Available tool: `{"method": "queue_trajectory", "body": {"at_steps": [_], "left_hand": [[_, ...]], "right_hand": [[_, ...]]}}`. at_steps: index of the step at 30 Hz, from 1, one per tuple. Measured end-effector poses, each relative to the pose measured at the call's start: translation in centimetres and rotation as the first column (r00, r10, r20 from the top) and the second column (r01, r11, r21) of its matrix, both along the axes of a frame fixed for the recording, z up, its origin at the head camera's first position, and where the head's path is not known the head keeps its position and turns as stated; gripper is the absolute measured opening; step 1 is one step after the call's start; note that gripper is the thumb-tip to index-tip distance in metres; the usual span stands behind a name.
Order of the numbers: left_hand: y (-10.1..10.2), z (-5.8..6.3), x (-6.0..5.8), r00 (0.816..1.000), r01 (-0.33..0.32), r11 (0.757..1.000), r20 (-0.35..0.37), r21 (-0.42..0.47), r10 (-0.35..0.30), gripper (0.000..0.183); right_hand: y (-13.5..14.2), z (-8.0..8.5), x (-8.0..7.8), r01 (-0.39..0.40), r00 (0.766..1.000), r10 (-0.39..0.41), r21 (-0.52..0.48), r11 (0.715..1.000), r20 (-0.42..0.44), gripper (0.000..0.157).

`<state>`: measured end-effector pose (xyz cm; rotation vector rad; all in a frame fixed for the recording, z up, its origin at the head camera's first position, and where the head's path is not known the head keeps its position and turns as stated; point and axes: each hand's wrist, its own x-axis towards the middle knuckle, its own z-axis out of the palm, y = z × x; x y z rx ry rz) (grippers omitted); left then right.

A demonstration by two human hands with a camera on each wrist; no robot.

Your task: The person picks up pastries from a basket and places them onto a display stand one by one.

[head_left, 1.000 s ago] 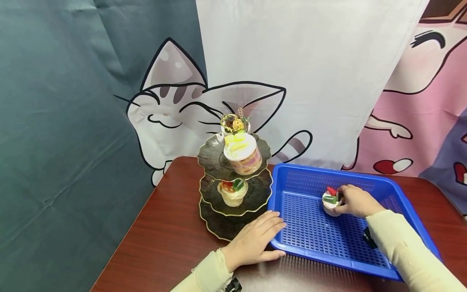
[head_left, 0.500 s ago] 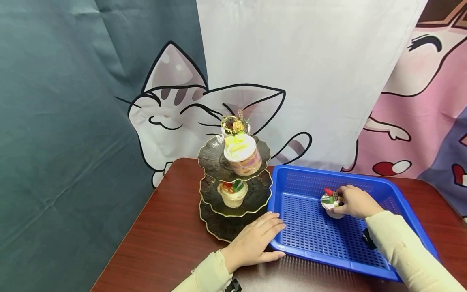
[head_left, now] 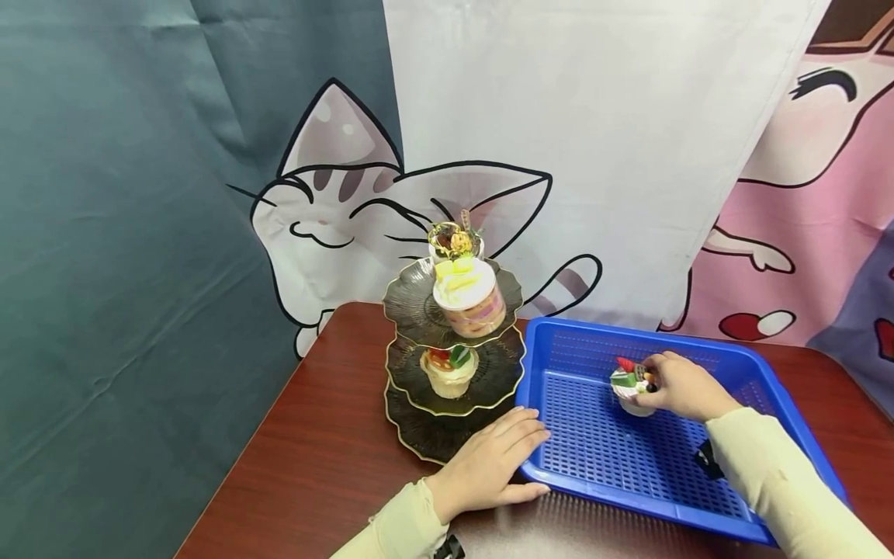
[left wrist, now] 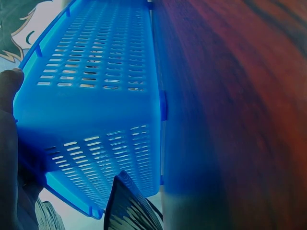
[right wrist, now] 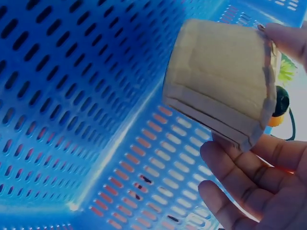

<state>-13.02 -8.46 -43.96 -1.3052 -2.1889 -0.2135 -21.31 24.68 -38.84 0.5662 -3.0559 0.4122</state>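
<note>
My right hand (head_left: 686,388) pinches a cupcake (head_left: 627,388) inside the blue basket (head_left: 642,331). White cream, a red piece and green decoration top the cupcake. In the right wrist view its pale, ridged cup (right wrist: 220,81) lies tilted between the thumb and fingers, with the basket's slotted wall behind. My left hand (head_left: 489,462) rests with its fingers extended on the basket's near-left corner. From the left wrist, the basket's slotted outer side (left wrist: 91,110) shows, with part of that hand at the left edge.
Left of the basket stands a tiered dark stand (head_left: 412,303) with gold wavy edges. A cream-topped dessert cup (head_left: 471,299) and a decorated one (head_left: 454,239) are on its top tier; a fruit cupcake (head_left: 449,374) sits lower. A cartoon cloth (head_left: 615,116) hangs behind the table (head_left: 293,442).
The right hand has shifted slightly left with the cupcake, which now tilts more toward the camera. The left hand keeps its place on the basket corner.
</note>
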Motion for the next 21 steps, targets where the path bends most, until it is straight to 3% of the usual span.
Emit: {"method": "queue_trajectory", "body": {"at_steps": [10, 21], "left_hand": [[0.1, 0.1, -0.1, 1.000, 0.001, 1.000, -0.007, 0.000, -0.001, 0.062], [0.1, 0.1, 0.1, 1.000, 0.002, 1.000, 0.005, -0.004, -0.002, 0.061]], "right_hand": [[-0.8, 0.9, 0.4, -0.037, 0.999, 0.036, -0.082, 0.996, -0.018, 0.061], [-1.8, 2.0, 1.0, -0.021, 1.000, 0.019, -0.147, 0.989, -0.013, 0.061]]}}
